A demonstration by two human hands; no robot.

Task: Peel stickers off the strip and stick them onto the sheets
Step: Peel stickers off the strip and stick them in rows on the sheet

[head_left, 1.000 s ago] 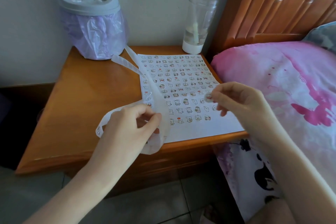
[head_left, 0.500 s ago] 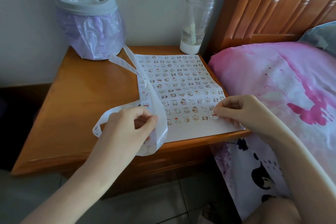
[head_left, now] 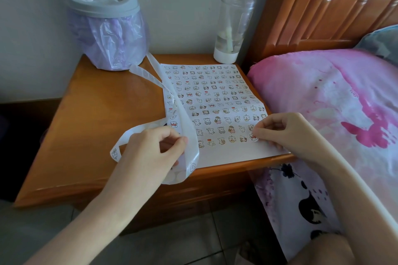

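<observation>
Left hand: grip clamped, thumb and forefinger pinched together on the strip.
The translucent strip runs out of that grip in several directions. One run goes up and away along the left edge of the sheet. Another curls round to the left of the hand and ends in a printed piece. A fold hangs just below the grip, over the front edge of the counter.

Right hand: fingers curled, thumb and index tips together on a sticker. The sticker sits against the sheet at the right end of the nearest row. Can't tell if it's fully stuck down. The lower fingers touch the sheet's blank near margin.

The sheet lies flat on the counter, between the two grips and beyond them, mostly filled with rows of small cartoon stickers.

Beyond the left grip is a bin with a purple liner. Beyond the right grip is a clear bottle at the wall. Right of the right hand is the bed with a pink cover.
</observation>
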